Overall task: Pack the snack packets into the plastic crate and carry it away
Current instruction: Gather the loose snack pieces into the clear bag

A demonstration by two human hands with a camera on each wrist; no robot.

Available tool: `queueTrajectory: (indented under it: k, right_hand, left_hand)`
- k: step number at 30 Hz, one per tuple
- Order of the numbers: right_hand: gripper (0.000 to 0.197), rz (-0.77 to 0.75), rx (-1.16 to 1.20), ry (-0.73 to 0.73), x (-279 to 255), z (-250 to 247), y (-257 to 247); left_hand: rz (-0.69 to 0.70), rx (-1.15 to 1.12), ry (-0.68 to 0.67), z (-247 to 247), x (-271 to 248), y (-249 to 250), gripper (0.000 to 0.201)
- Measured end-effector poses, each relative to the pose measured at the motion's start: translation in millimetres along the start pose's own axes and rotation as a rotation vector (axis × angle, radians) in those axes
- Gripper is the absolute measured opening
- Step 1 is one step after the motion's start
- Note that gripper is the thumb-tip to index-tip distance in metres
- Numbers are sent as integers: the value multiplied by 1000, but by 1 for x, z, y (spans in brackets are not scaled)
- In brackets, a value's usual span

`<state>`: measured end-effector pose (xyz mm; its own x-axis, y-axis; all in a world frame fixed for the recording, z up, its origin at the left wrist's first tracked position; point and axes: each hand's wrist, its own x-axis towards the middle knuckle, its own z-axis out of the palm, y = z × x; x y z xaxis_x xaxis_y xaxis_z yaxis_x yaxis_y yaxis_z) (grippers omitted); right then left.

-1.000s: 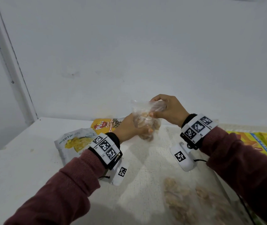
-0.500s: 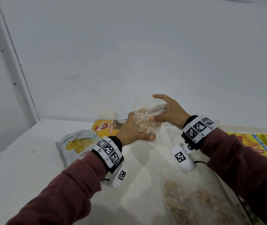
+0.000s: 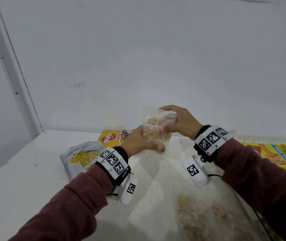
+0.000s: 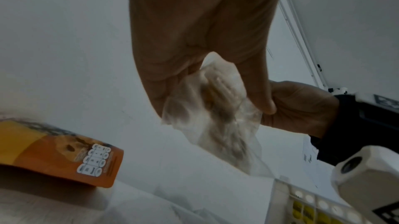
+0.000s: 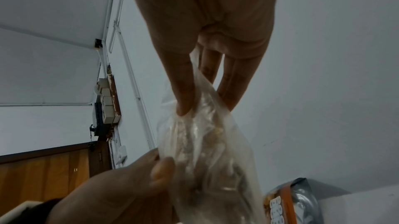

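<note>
A clear plastic bag of pale snack pieces (image 3: 156, 131) hangs above the white table (image 3: 25, 180), held by both hands. My left hand (image 3: 153, 144) grips its lower part, thumb in front and fingers behind. My right hand (image 3: 163, 119) holds the bag's upper part with thumb and fingers curled round it. The left wrist view shows the left hand (image 4: 213, 101) pinching the bag (image 4: 218, 122). The right wrist view shows the right hand (image 5: 205, 106) on the bag (image 5: 207, 151). A white perforated crate wall (image 4: 313, 200) shows at the lower right of the left wrist view.
An orange-yellow pouch (image 3: 112, 138) and a grey pouch with a yellow picture (image 3: 81, 155) lie on the table by the left hand. Yellow packets (image 3: 278, 153) lie at the right. Another clear bag of snacks (image 3: 199, 216) lies near the front. A white wall stands close behind.
The bag has risen slightly. My right hand has gone from pinching the top corner to wrapping round the bag's upper part. The left hand keeps its grip below.
</note>
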<state>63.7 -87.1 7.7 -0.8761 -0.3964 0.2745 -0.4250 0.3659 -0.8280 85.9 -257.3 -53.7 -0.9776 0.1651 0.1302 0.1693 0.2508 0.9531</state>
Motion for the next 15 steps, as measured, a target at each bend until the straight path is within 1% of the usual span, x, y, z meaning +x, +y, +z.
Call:
queueTrajectory:
  k: [2,4,6,8,9,11,12,15]
  right_hand:
    - [53,38,35,-33,0,0,1]
    - [46,89,71,-54,0,0,1]
    - [28,117,89,-55,1,-1,0]
    - [9,93,87,-29,2,-3,-1]
    - [7,68,78,-15,2,-4,-1]
    - [10,32,75,-4,3,-4,0]
    - [12,21,73,-9,3,-3,0]
    - [14,2,11,-17,3,-2,-2]
  left_hand:
    - [31,-37,15,0,-1,1,52]
    - [59,-5,41,0,1,-2,45]
    - [71,48,48,-1,0,-2,40]
    - [60,47,9,0,0,-3,41]
    - [60,34,-14,0,-1,-1,40]
    - [83,-5,-17,2,-3,4,31]
    - [110,-46,12,3,-3,6,26]
    - [201,-151,172,1,-2,12,9]
